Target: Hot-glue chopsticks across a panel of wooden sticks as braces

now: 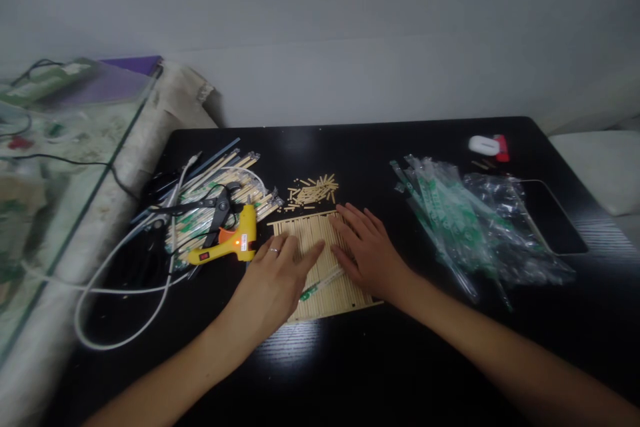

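Observation:
A flat panel of light wooden sticks [320,293], laid side by side, lies on the black table. My left hand [275,273], with a ring on one finger, rests over its left side, the fingers bent a little and the thumb or forefinger stretched across the sticks. My right hand [363,253] lies on the right side with fingers spread. Between the hands a clear wrapper with green print [320,283] lies on the panel. Just left of my left hand is a yellow glue gun [225,248], its small light lit orange.
Behind the panel is a pile of short stick pieces [317,190]. Wrapped chopsticks [195,220], pliers [217,213] and a looping white cable [120,345] are at left. Crumpled plastic wrappers [450,207], a phone [555,217] and a white case [484,145] lie at right.

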Demonstrator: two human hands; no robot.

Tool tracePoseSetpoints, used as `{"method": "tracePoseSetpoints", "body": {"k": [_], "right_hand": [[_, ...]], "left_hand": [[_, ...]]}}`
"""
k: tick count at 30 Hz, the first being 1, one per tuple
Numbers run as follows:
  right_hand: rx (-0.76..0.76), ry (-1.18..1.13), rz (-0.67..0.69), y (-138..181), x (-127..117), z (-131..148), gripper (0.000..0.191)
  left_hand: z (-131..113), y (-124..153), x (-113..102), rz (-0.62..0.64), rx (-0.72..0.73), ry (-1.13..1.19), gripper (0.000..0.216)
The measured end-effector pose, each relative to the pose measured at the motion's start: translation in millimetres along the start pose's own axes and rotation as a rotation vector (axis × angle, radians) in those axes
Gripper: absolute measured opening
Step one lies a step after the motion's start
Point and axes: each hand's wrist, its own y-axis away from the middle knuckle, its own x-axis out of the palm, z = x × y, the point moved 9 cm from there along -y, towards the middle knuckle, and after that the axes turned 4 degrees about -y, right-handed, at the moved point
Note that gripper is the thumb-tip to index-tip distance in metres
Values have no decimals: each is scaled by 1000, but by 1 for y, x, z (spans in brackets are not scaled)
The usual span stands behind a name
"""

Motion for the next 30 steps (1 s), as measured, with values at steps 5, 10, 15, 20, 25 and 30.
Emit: {"method": "tracePoseSetpoints", "body": {"k": [5, 10, 15, 20, 25, 30], "right_hand": [[0, 6, 4, 0, 0, 1, 49], [-6, 12, -1, 0, -1, 2, 49], [-2, 9, 6, -1, 0, 1, 49], [1, -1, 9, 0, -1, 1, 50], [5, -10, 12, 0, -1, 0, 50], [14, -15, 28, -1, 0, 0, 51]], "left_hand": [[0, 0, 0, 7, -8, 26, 64], [0, 0, 1, 16, -6, -2, 64], [0, 1, 3, 1, -3, 4, 63], [1, 1, 0, -21, -13, 27, 58], [0, 0, -1, -9, -10, 10, 60], [0, 1, 1, 5, 1, -4, 60]]}}
